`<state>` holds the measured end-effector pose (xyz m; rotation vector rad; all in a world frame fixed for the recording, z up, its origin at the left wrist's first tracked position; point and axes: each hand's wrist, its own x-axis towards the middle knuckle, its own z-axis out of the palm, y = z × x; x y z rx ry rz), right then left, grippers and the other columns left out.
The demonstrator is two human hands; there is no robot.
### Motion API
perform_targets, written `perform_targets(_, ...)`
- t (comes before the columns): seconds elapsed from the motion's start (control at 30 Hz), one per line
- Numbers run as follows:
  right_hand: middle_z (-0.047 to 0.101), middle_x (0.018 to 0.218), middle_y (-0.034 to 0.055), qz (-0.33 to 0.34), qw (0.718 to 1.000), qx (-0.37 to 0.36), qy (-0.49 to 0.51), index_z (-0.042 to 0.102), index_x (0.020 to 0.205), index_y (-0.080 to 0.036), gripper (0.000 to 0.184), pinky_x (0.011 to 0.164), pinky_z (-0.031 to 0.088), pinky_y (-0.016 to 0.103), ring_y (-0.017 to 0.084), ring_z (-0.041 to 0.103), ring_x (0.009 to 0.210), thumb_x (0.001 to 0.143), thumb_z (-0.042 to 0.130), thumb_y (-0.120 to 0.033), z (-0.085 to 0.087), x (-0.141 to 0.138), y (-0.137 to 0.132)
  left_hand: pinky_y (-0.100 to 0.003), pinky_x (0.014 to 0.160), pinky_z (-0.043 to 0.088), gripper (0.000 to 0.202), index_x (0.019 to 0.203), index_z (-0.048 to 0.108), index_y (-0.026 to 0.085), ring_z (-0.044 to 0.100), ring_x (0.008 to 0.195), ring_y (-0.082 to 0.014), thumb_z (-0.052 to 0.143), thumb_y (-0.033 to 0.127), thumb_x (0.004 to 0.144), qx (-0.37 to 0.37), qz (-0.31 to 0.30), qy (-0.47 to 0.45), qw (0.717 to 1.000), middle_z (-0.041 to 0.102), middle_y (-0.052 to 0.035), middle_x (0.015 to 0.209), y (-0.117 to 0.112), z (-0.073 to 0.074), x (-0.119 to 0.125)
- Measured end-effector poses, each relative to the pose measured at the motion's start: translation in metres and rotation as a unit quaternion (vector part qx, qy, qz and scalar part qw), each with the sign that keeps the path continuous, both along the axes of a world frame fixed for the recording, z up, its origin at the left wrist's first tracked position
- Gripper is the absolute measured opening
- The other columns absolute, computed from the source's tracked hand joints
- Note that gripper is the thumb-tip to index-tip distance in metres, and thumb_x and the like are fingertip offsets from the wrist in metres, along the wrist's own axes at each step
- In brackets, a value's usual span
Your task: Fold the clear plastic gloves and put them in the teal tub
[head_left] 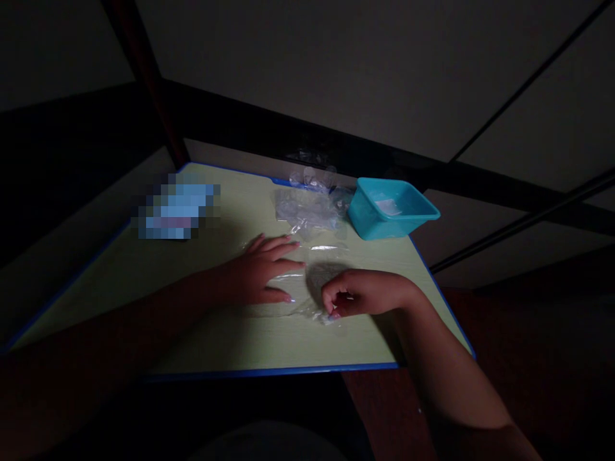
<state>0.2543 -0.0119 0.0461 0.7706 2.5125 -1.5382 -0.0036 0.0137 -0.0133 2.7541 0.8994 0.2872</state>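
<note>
Pale wall panels are enclosing a dim room, with a dark reddish floor showing to the right. A pale, blue-edged surface is standing beside them, and a turquoise tub is sitting near its far right corner. Toward the far left a pixelated thing is lying, too masked to identify. Just beside the tub, some crumpled clear plastic is gathering light. Nearer the front, a clear plastic sheet, or perhaps a flattened bag, is lying under and between the hands. The left hand is spreading its fingers over it, gripping nothing; the right hand is bending inward, its grip apparently closing on the near right edge. The sheet is probably being light, limp and slippery, creasing easily, so a fingertip pinch at a corner is looking surest.
</note>
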Motion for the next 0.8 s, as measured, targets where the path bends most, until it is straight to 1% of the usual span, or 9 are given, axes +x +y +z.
perform_targets(0.1, 0.053, 0.073, -0.0019, -0.002, 1.000, 0.016, 0.017, 0.061, 0.083, -0.013, 0.002, 0.065, 0.040, 0.022, 0.009, 0.048, 0.067, 0.085, 0.059, -0.013, 0.002, -0.001, 0.001, -0.061, 0.111, 0.014, 0.067, 0.137, 0.048, 0.038, 0.019, 0.142, -0.0373, 0.067, 0.058, 0.076, -0.021, -0.024, 0.006, 0.999, 0.027, -0.0074, 0.156, -0.002, -0.002, 0.000)
perform_targets(0.23, 0.052, 0.076, -0.0013, -0.033, 0.999, 0.027, 0.031, 0.059, 0.083, -0.013, 0.002, 0.063, 0.041, 0.022, 0.009, 0.048, 0.067, 0.085, 0.058, -0.014, 0.001, -0.001, 0.003, -0.058, 0.112, 0.015, 0.062, 0.133, 0.053, 0.040, 0.019, 0.142, -0.0369, 0.068, 0.058, 0.075, -0.014, -0.043, -0.005, 0.999, 0.026, -0.0053, 0.156, -0.003, 0.000, 0.001)
perform_targets(0.3, 0.051, 0.072, -0.0031, -0.068, 0.997, 0.002, 0.022, 0.057, 0.083, -0.014, 0.003, 0.058, 0.040, 0.020, 0.008, 0.048, 0.062, 0.085, 0.057, -0.016, -0.002, -0.001, 0.004, -0.058, 0.111, 0.016, 0.063, 0.133, 0.053, 0.040, 0.020, 0.142, -0.0368, 0.068, 0.060, 0.075, -0.010, -0.044, -0.003, 0.999, 0.027, -0.0054, 0.156, -0.003, 0.001, 0.001)
perform_targets(0.4, 0.051, 0.069, -0.0047, -0.134, 0.989, -0.065, -0.004, 0.053, 0.082, -0.015, 0.004, 0.048, 0.041, 0.018, 0.006, 0.049, 0.051, 0.085, 0.055, -0.017, -0.008, 0.000, 0.005, -0.059, 0.111, 0.017, 0.065, 0.133, 0.053, 0.038, 0.022, 0.141, -0.0377, 0.069, 0.059, 0.073, -0.003, -0.044, -0.008, 0.999, 0.030, -0.0073, 0.155, -0.003, 0.000, 0.001)
perform_targets(0.53, 0.059, 0.072, -0.0028, -0.208, 0.969, -0.137, 0.007, 0.046, 0.088, -0.018, 0.006, 0.045, 0.046, 0.018, 0.006, 0.054, 0.046, 0.089, 0.052, -0.021, -0.013, -0.002, 0.004, -0.053, 0.112, 0.021, 0.066, 0.132, 0.055, 0.035, 0.024, 0.140, -0.0367, 0.070, 0.059, 0.073, 0.004, -0.058, -0.034, 0.998, 0.033, -0.0068, 0.153, -0.002, -0.003, 0.001)
perform_targets(0.63, 0.063, 0.071, -0.0009, -0.212, 0.962, -0.167, 0.030, 0.043, 0.094, -0.018, 0.011, 0.047, 0.049, 0.019, 0.007, 0.059, 0.047, 0.095, 0.045, -0.029, -0.013, -0.004, 0.002, -0.051, 0.112, 0.021, 0.066, 0.131, 0.056, 0.034, 0.025, 0.140, -0.0354, 0.069, 0.059, 0.073, 0.012, -0.058, -0.034, 0.998, 0.035, -0.0071, 0.152, 0.000, -0.005, 0.001)
perform_targets(0.73, 0.065, 0.084, 0.0033, -0.202, 0.959, -0.184, 0.073, 0.044, 0.100, -0.017, 0.022, 0.052, 0.053, 0.020, 0.009, 0.065, 0.056, 0.097, 0.045, -0.039, -0.012, -0.006, 0.000, -0.052, 0.111, 0.023, 0.066, 0.129, 0.059, 0.029, 0.027, 0.138, -0.0366, 0.069, 0.061, 0.072, 0.023, -0.059, -0.028, 0.998, 0.038, -0.0107, 0.150, 0.001, -0.007, 0.001)
perform_targets(0.8, 0.064, 0.092, 0.0046, -0.193, 0.957, -0.192, 0.104, 0.045, 0.105, -0.017, 0.027, 0.054, 0.054, 0.021, 0.009, 0.065, 0.057, 0.096, 0.046, -0.043, -0.010, -0.005, -0.001, -0.052, 0.110, 0.023, 0.065, 0.127, 0.060, 0.027, 0.027, 0.138, -0.0373, 0.068, 0.062, 0.073, 0.026, -0.061, -0.025, 0.997, 0.038, -0.0120, 0.149, 0.001, -0.007, 0.001)
